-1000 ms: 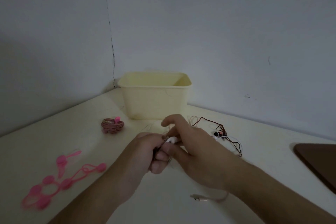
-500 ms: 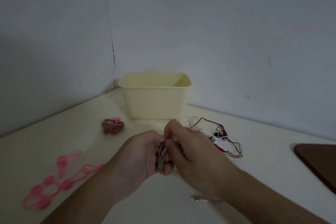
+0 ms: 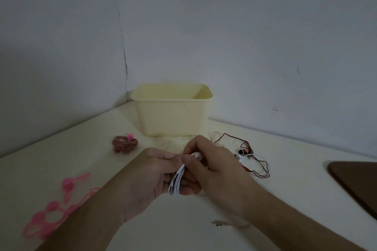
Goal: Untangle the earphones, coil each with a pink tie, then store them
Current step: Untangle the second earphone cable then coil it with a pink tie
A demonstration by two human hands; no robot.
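Note:
My left hand (image 3: 151, 175) grips a bundle of coiled white earphone cord (image 3: 177, 181) in the middle of the table. My right hand (image 3: 216, 171) pinches the top of that bundle, where a white earbud (image 3: 197, 155) shows between its fingers. A tangle of dark red and white earphones (image 3: 250, 156) lies just right of my hands. One finished reddish-brown coil with a pink tie (image 3: 124, 143) sits to the left of the cream bin (image 3: 172, 112). Several loose pink ties (image 3: 53, 208) lie at the near left.
The open cream bin stands at the back in the wall corner. A dark brown board (image 3: 359, 183) reaches in from the right edge. A cable plug end (image 3: 219, 223) lies on the table under my right forearm.
My hands have drawn the white cord into a tighter, longer bundle and lowered it slightly toward me. The white earbud has come up on top between my right fingers.

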